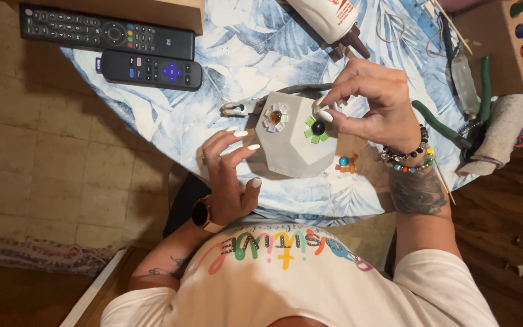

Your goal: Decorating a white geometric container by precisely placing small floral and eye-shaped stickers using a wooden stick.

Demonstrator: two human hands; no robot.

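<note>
Faceted grey pot (292,151) with two tile flowers, two hands touching, two remotes (146,54) nearby

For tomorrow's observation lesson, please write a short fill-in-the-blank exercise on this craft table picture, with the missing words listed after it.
1. The left hand steadies a grey faceted ____.
2. The right hand presses a small tile at the flower whose petals are ____.
3. Two black ____ lie side by side at the table's far left edge.
4. On the left wrist sits a ____.

Missing words: pot; green; remote controls; watch
</note>
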